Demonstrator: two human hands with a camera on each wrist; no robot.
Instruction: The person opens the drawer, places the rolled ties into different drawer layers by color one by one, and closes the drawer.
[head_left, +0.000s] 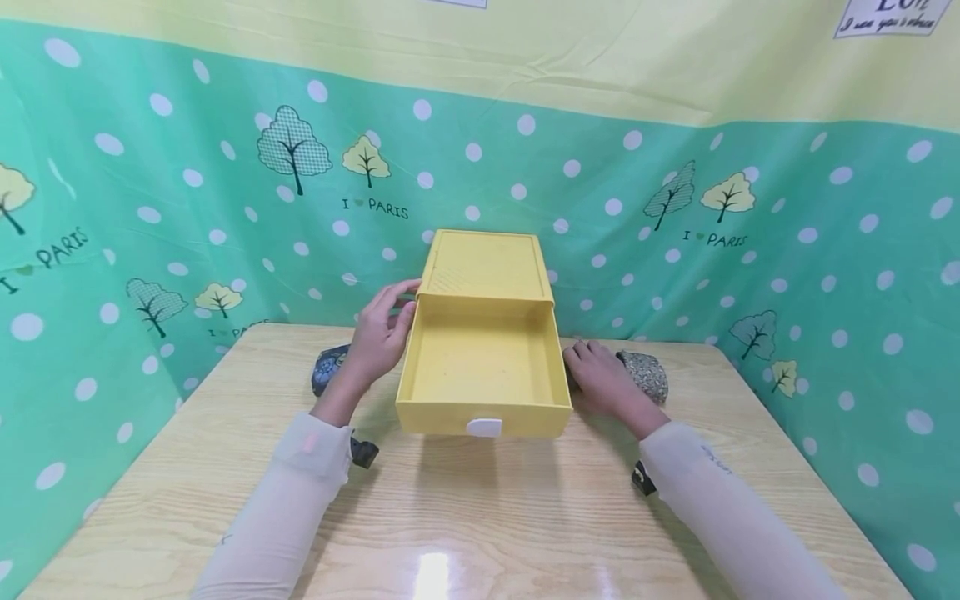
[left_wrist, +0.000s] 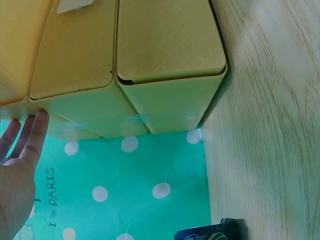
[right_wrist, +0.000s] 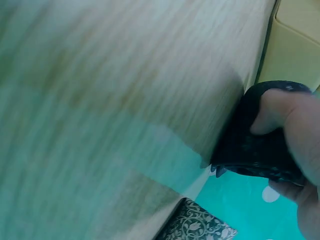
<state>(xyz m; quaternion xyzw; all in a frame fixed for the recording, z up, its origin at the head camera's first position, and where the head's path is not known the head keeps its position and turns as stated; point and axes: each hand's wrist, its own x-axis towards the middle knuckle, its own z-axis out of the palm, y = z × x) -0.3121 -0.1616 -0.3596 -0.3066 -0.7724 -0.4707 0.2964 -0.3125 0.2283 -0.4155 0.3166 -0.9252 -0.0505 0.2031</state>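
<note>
A yellow drawer unit stands against the back curtain, its top drawer pulled far out toward me with nothing inside. My left hand is at the unit's left side, fingers extended; in the left wrist view the fingertips reach the side wall near the upper drawers. Right of the unit, my right hand grips a black case with a faint small pattern, thumb across its face. The case is mostly hidden in the head view, and low on the table beside the unit's lower part.
A grey-and-black floral case lies just right of my right hand. Beyond my left wrist is a dark blue patterned case. The wooden table meets a green dotted curtain behind and at both sides.
</note>
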